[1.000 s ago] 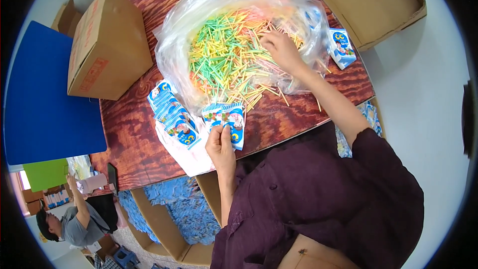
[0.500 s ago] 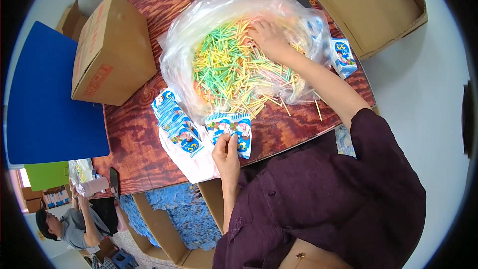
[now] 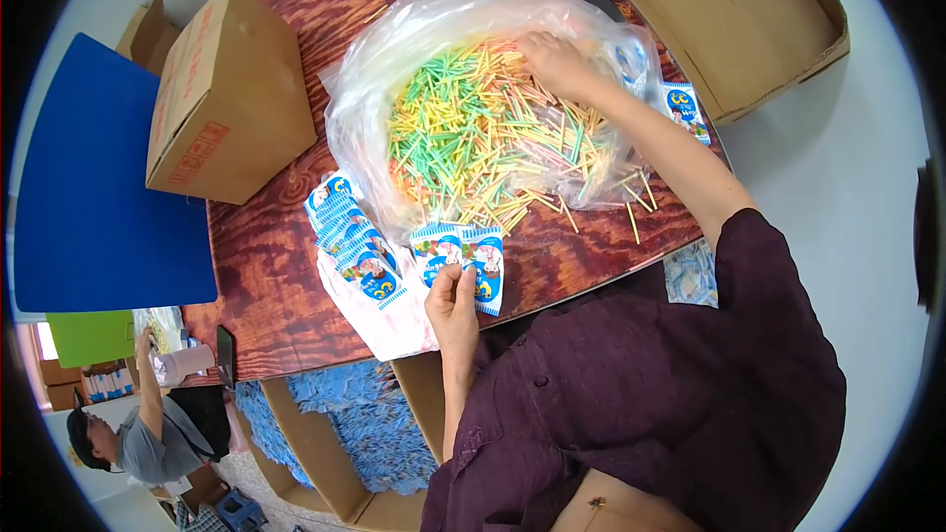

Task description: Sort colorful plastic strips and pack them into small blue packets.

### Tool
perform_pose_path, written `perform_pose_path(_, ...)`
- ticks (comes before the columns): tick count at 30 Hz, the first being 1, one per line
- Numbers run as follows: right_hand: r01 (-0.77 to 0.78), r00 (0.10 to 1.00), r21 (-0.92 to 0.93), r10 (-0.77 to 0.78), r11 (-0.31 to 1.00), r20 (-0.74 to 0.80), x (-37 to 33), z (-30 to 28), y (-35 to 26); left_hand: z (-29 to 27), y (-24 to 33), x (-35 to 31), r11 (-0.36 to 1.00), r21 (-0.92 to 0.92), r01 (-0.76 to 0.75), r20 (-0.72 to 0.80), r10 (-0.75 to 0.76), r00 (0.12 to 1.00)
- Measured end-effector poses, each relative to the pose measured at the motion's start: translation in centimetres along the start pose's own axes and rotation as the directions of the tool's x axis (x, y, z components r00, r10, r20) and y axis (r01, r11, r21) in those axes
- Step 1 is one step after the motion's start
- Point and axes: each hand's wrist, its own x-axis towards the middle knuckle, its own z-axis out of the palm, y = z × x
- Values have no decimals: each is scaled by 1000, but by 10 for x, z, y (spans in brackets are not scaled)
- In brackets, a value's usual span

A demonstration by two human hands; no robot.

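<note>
My left hand [image 3: 453, 305] pinches the lower part of a small blue-and-white packet [image 3: 487, 261] between thumb and fingers. A matching packet [image 3: 434, 244] lies against it on the left. Farther off, my right hand [image 3: 555, 64] rests on the far right of a heap of thin pastel sticks [image 3: 463, 123], green, yellow and pinkish. Its fingers reach over the sticks and look loosely apart; the tips are partly hidden. The heap sits in a large clear plastic bag [image 3: 360, 99] with its mouth spread wide. An overlapping row of packets [image 3: 350, 236] lies on white-pink plastic [image 3: 370, 325] left of my left hand.
A carton [image 3: 236, 99] stands on the reddish wood-grain table [image 3: 256, 286] at left. An open carton [image 3: 729, 20] is at far right, near another packet [image 3: 685, 108]. Below the table edge, cardboard boxes hold blue wrappers [image 3: 379, 424]. A person [image 3: 163, 438] sits at lower left.
My right hand has shifted a little right and away across the sticks. My left hand keeps its hold on the packet. The person at lower left has stretched an arm toward the table.
</note>
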Motion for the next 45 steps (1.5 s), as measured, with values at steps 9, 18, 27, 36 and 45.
perform_pose_path(9, -112, 992, 224, 97, 968, 78, 9, -13, -11, -2, -1, -6, 999, 8, 33, -15, -32, 999)
perform_pose_path(18, -510, 858, 860, 71, -7, 509, -19, -47, -44, 3, 8, -6, 996, -41, 84, -41, -86, 995)
perform_pose_path(27, -570, 811, 793, 301, 216, 501, -20, -25, -27, 2, 4, -3, 989, -121, 83, -26, -87, 996)
perform_pose_path(36, -445, 895, 871, 124, 209, 428, -37, -32, -40, 3, 10, -9, 983, -165, 82, -71, -94, 993)
perform_pose_path(45, -685, 683, 410, -335, -602, 649, -126, -35, -163, 16, 28, 10, 920, -380, -92, -102, 57, 993)
